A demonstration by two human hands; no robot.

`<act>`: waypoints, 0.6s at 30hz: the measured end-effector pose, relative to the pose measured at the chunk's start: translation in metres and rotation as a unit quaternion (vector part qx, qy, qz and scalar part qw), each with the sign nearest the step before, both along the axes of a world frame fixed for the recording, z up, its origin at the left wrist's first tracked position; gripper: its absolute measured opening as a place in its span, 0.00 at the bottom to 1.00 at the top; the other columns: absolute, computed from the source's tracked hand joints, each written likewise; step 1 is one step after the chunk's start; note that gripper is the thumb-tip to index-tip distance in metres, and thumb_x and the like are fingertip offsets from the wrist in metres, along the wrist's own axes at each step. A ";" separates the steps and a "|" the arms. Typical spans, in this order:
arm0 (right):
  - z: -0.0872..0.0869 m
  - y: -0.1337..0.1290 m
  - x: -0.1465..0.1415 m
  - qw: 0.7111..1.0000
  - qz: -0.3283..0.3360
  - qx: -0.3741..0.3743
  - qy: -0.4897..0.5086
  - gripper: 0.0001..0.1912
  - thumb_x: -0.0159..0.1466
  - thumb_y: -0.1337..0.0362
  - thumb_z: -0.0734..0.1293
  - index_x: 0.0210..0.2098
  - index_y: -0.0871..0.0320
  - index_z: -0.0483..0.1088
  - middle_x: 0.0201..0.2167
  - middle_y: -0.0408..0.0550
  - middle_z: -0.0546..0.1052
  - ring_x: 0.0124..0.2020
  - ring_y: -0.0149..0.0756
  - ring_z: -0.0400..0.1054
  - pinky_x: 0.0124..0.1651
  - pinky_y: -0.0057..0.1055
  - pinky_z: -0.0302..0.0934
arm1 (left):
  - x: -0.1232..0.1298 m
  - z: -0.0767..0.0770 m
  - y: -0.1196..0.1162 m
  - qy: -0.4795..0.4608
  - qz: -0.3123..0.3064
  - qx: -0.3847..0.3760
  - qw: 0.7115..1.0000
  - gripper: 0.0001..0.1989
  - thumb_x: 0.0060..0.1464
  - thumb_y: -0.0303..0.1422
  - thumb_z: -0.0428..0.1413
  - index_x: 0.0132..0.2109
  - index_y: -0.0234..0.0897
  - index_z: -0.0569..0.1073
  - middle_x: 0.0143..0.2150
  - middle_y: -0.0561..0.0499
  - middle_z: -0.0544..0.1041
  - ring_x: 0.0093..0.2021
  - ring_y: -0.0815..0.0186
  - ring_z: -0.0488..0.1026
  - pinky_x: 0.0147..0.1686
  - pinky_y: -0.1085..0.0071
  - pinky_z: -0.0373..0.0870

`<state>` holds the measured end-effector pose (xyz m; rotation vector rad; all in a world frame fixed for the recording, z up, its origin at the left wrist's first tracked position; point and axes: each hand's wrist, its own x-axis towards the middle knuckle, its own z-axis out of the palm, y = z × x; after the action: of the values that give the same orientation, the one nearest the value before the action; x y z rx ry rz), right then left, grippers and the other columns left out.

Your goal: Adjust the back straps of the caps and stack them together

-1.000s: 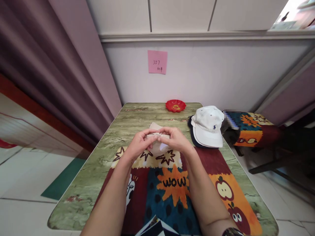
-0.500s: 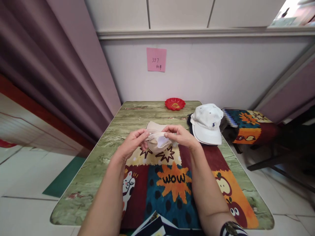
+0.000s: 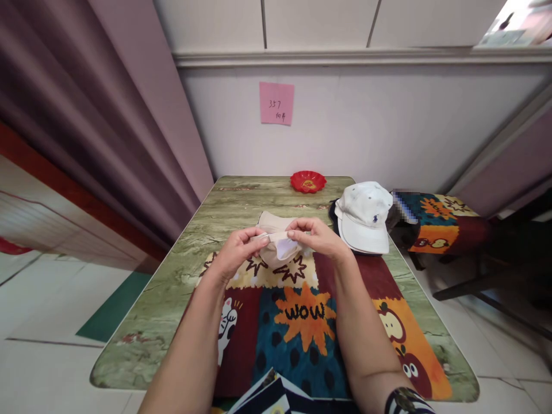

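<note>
Between my hands is a beige cap (image 3: 276, 223), its brim pointing to the far side and its back strap toward me. My left hand (image 3: 242, 248) pinches the strap at its left, where a small metal buckle seems to show. With thumb and fingers, my right hand (image 3: 317, 236) grips the strap's right part. An opening under the strap shows the pale inside of the cap. To the right rests a stack of caps, a white cap (image 3: 364, 215) with a small dark blue logo on top and a dark one partly hidden beneath.
A red scalloped dish (image 3: 307, 181) stands at the table's far edge by the wall. Under my forearms lies a colourful cloth mat (image 3: 297, 345) on the green wood-patterned table (image 3: 129, 339). A pink note (image 3: 276, 103) is stuck to the wall. At right is a cloth-covered stool (image 3: 444, 224).
My left hand has shifted slightly to the right along the strap, its thumb now further over it. My right hand keeps its grip. The view has moved a little.
</note>
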<state>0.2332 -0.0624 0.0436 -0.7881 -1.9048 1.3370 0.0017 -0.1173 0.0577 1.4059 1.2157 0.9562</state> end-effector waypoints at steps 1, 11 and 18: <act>0.000 0.000 0.000 1.000 -0.004 0.003 -0.001 0.15 0.62 0.54 0.68 0.35 0.61 0.75 0.28 0.44 0.73 0.30 0.31 0.63 0.32 0.26 0.56 | 0.000 0.000 0.000 -0.001 0.008 -0.002 1.000 0.15 0.50 0.43 0.63 0.33 0.34 0.76 0.21 0.57 0.65 0.22 0.73 0.57 0.23 0.75 0.51; -0.002 0.004 0.010 0.998 0.033 0.023 -0.044 0.20 0.56 0.54 0.74 0.44 0.59 0.76 0.39 0.46 0.77 0.38 0.36 0.68 0.39 0.28 0.60 | 0.001 0.002 0.000 -0.024 0.064 0.010 0.998 0.14 0.46 0.42 0.65 0.27 0.35 0.75 0.18 0.57 0.63 0.20 0.73 0.55 0.22 0.75 0.49; -0.013 0.012 0.028 0.995 0.021 0.024 -0.094 0.14 0.55 0.54 0.73 0.31 0.59 0.77 0.28 0.41 0.76 0.34 0.36 0.68 0.39 0.29 0.61 | -0.005 0.006 -0.002 -0.019 0.079 0.027 0.996 0.13 0.44 0.41 0.66 0.27 0.35 0.77 0.21 0.56 0.68 0.23 0.72 0.59 0.25 0.74 0.55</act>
<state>0.2611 -0.0502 0.0308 -0.8813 -2.1027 1.2742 -0.0032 -0.1191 0.0633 1.3427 1.2965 1.1279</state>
